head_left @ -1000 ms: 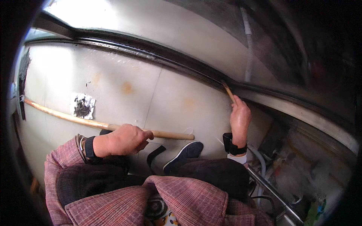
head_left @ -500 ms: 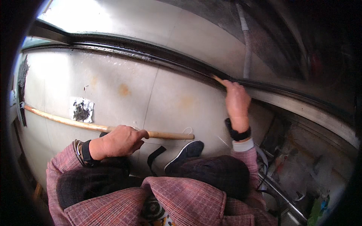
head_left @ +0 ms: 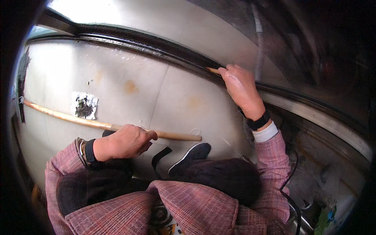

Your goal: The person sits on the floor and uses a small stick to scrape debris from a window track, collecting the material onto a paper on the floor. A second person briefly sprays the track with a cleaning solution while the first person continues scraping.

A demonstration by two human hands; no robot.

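My left hand [head_left: 127, 141] is closed round a long wooden pole [head_left: 74, 118] lying low across the floor. At its far left end is a dark, ragged strip [head_left: 22, 78], perhaps a mop or broom head. My right hand [head_left: 239, 87] is closed on a small wooden stick [head_left: 213, 70], its pointed end reaching into the dark door track [head_left: 176, 58]. Most of the stick is hidden by the fingers. Behind the pole lies a white sheet [head_left: 91, 102] with a heap of dark dirt on it.
A glass panel [head_left: 203, 29] rises beyond the track, with a grey ribbed hose [head_left: 259, 39] behind it. A dark strap [head_left: 160, 156] lies beside my shoe [head_left: 197, 152]. On the right are a metal sill [head_left: 317, 113], a black cable [head_left: 288, 182] and clutter. Brown stains mark the tiles.
My right hand has moved left and slightly away from me along the track with the stick. My left hand stays on the pole, and the view has shifted a little.
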